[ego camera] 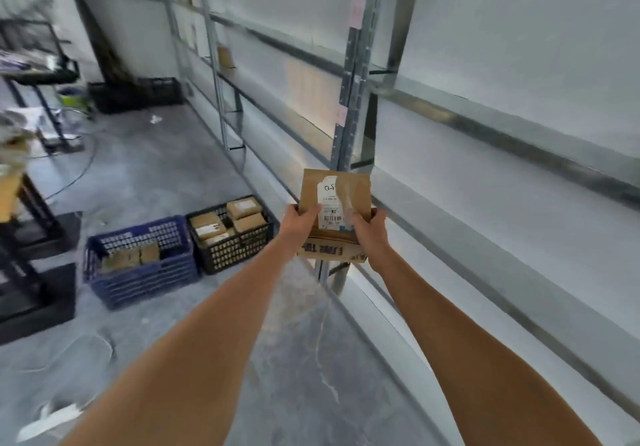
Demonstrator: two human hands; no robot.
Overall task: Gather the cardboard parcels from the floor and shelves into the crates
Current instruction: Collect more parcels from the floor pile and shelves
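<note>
I hold a small stack of cardboard parcels out in front of me at arm's length. The top parcel is brown with a torn white barcode label; a box with printed tape lies under it. My left hand grips the stack's left side with the thumb on top. My right hand grips its right side. On the floor to the left stand a blue crate with parcels inside and a black crate filled with several parcels. More parcels sit on far shelves.
Metal shelving runs along the right wall, its near levels bare. Another black crate stands at the far wall. Dark racks and tables crowd the left side. Cables and paper scraps lie on the grey concrete floor.
</note>
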